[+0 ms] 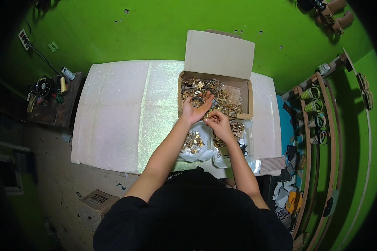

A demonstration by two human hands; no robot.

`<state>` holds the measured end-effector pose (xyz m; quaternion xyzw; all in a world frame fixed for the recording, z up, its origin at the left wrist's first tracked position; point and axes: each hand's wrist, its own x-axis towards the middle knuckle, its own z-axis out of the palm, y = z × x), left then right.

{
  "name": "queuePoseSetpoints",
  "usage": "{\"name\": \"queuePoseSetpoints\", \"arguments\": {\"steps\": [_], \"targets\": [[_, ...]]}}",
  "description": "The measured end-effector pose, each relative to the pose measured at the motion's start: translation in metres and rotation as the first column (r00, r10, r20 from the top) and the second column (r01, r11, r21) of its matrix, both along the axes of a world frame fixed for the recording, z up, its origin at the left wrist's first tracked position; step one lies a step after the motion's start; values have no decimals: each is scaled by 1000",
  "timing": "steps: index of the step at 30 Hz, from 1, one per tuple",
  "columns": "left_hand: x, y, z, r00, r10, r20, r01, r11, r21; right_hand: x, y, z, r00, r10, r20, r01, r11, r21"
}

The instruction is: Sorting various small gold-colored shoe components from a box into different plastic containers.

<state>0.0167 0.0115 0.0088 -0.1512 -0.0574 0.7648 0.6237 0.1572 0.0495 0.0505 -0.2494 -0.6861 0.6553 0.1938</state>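
Observation:
An opened cardboard box (pixel 250 98) holds a heap of gold and silver metal buckles and fittings (pixel 224 94). Over its front left part, my left hand (pixel 195 111) is turned palm up with the fingers apart; whether small pieces rest against the fingers is unclear. Close beside it, at the box's front edge, my right hand (pixel 219 124) has thumb and fingertips pinched together on something too small to make out. Below the hands are two plastic-lined containers. Small shiny metal pieces (pixel 192 142) fill the left one, and larger buckles (pixel 238 127) lie in the right one, partly behind my right forearm.
The box's raised lid (pixel 219 52) leans toward the green wall. A pale glittery sheet (pixel 113 117) covers the table. Sandals (pixel 314 106) hang on a wooden rack at right, above scraps (pixel 287 190). Thread spools (pixel 68 74) stand on a dark side table at left.

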Motion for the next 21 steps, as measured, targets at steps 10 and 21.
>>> {"name": "queuePoseSetpoints", "arguments": {"steps": [10,21], "targets": [[-1,-1,-2,1000,-2,6,2,1000,13,15,0,10,954,220,202,-275,911,308],[2,-1,3,985,21,-174,-35,996,-78,-32,10,17,985,-141,101,14,642,766]]}}
